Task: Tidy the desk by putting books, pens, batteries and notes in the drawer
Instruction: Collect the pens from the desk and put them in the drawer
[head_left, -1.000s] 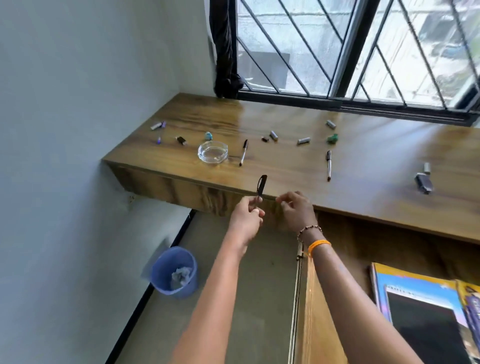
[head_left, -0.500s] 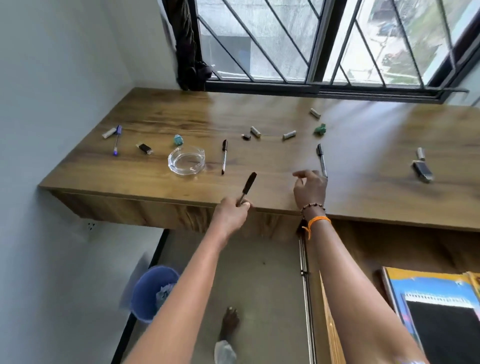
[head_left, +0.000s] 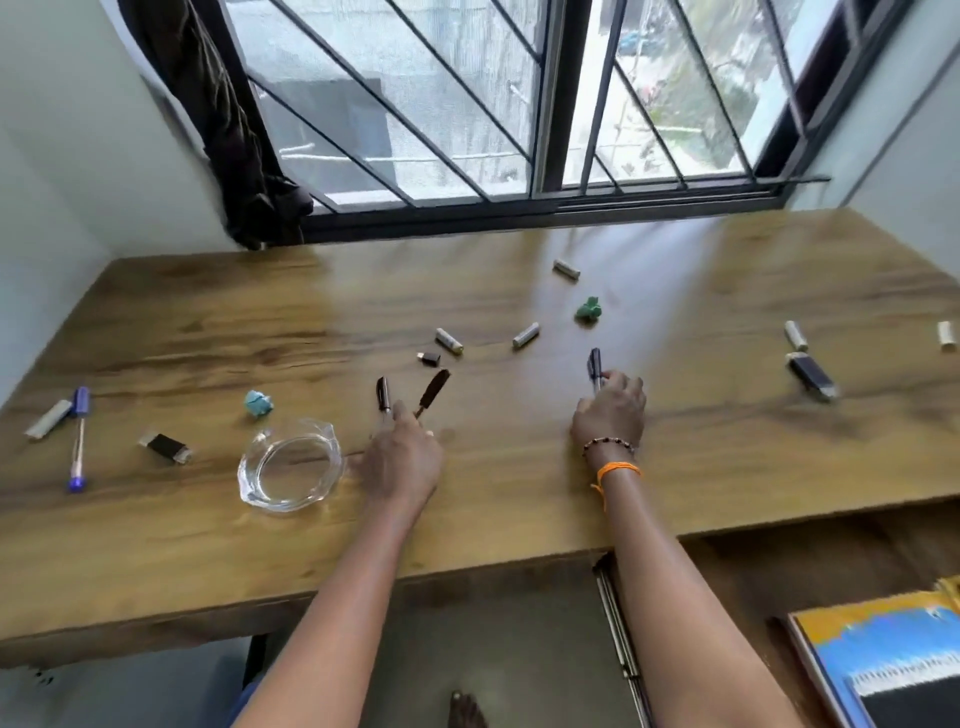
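My left hand (head_left: 402, 460) is shut on a black pen (head_left: 434, 391) that sticks up past my fingers. Its fingertips touch a second black pen (head_left: 383, 395) lying on the wooden desk (head_left: 519, 519). My right hand (head_left: 612, 415) curls over the lower end of a third black pen (head_left: 595, 364) on the desk. Several batteries lie scattered, among them one (head_left: 449, 341) near the middle, another (head_left: 525, 335) beside it and one (head_left: 795, 335) far right. A green crumpled note (head_left: 588, 310) and a blue crumpled note (head_left: 258, 404) sit on the desk. A blue pen (head_left: 78, 441) lies far left.
A glass ashtray (head_left: 291, 467) stands just left of my left hand. Small black objects lie at the left (head_left: 166, 447), the middle (head_left: 428, 357) and the right (head_left: 810, 375). Books (head_left: 883, 660) lie in the open drawer at the lower right, beside its metal rail (head_left: 618, 623).
My left hand carried its pen from the desk's front edge out to the second pen. My right hand reached forward and closed over the pen on the right. The view moved closer over the desk.
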